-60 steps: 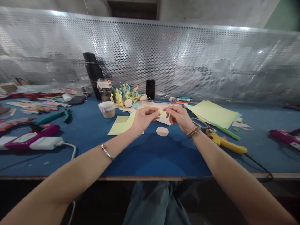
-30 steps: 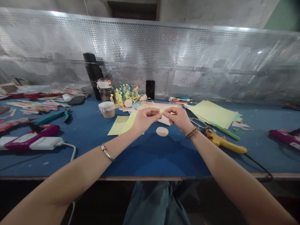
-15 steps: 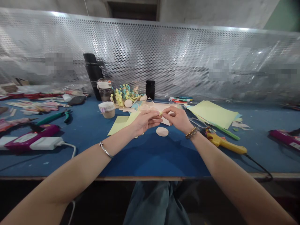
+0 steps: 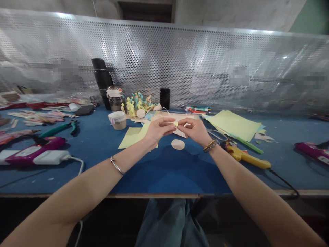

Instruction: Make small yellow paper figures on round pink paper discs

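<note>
Pinching a small yellow paper scrap (image 4: pixel 175 123) between them, the left hand (image 4: pixel 159 131) and right hand (image 4: pixel 194 131) hide most of it, so its shape is hard to make out. A pale oval paper cutout (image 4: pixel 178 144) lies just below on the blue workbench (image 4: pixel 164 171).

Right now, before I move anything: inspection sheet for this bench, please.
surface: blue work table, paper scattered on it
job's things: small yellow paper scrap; pale oval disc below the hands
clutter: yellow-green paper sheets, green-handled pliers, glass jar, black phone
grippers: left hand and right hand both pinch the scrap
cables: black cord from yellow glue gun; white cable from white power adapter
surroundings: perforated metal panel behind the table
</note>
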{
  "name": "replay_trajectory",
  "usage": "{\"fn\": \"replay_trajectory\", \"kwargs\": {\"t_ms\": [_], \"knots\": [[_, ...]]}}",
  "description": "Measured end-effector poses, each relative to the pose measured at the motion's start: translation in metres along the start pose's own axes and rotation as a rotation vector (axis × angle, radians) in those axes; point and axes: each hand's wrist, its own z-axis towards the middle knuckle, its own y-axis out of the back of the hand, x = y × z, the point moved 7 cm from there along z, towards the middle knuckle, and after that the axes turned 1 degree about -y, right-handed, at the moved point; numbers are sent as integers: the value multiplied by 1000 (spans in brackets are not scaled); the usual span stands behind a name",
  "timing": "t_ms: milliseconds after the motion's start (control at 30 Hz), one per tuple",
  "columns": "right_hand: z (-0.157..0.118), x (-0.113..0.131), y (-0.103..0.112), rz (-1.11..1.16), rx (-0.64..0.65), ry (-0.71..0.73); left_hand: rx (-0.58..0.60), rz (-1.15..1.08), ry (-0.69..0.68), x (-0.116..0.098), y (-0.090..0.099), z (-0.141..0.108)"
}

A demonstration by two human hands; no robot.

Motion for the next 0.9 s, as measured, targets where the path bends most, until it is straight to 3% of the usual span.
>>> {"fn": "replay_trajectory", "kwargs": {"t_ms": [900], "knots": [[0, -2, 0, 49, 26, -33, -43, 78, -92, -6, 3, -1]]}}
